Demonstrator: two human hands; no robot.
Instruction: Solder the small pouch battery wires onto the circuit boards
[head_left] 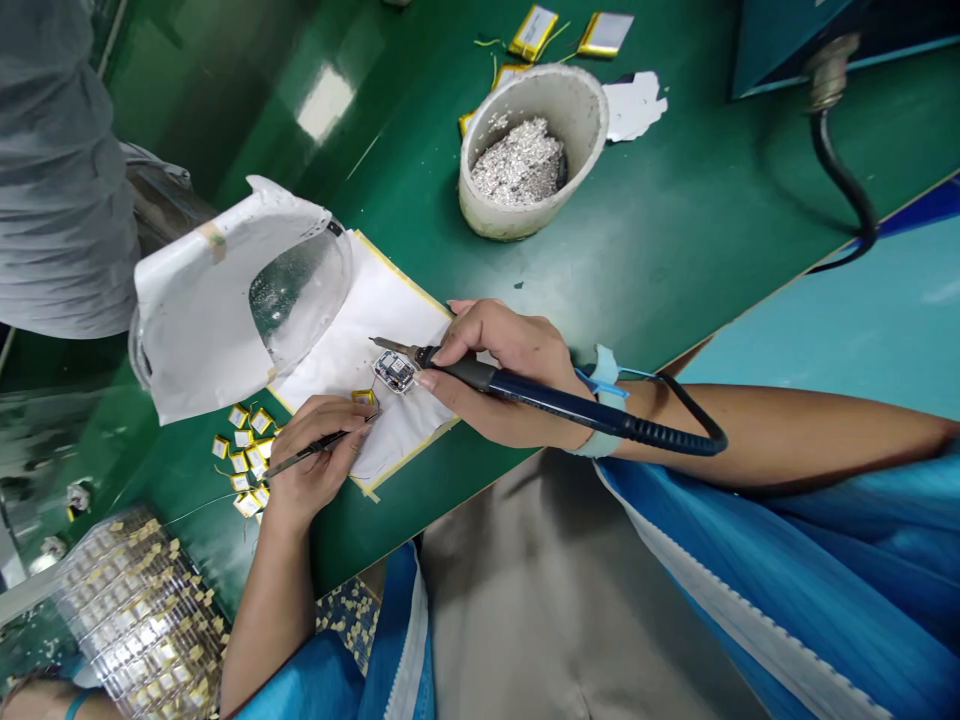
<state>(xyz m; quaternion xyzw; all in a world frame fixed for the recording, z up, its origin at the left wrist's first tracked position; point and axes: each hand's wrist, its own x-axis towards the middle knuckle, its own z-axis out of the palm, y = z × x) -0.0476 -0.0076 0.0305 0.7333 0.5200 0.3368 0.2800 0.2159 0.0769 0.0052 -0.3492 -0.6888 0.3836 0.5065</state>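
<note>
My right hand (506, 370) is closed round a dark blue soldering iron (555, 400). Its metal tip points left, just above a small circuit board (394, 371) lying on a white work pad (360, 340). My left hand (319, 460) pinches thin tweezers (311, 452), their points reaching toward a small yellow part (363, 398) beside the board. A blue strap (604, 375) sits on my right wrist, and the iron's black cord (690, 435) loops over my forearm.
A white pot (592, 135) of silvery scraps stands behind the pad. A clear dome-shaped shield (300, 285) with white backing rises at left. Several small yellow batteries (244, 450) lie by my left hand; larger ones (534, 30) lie far back. A tray (142, 610) of parts is lower left.
</note>
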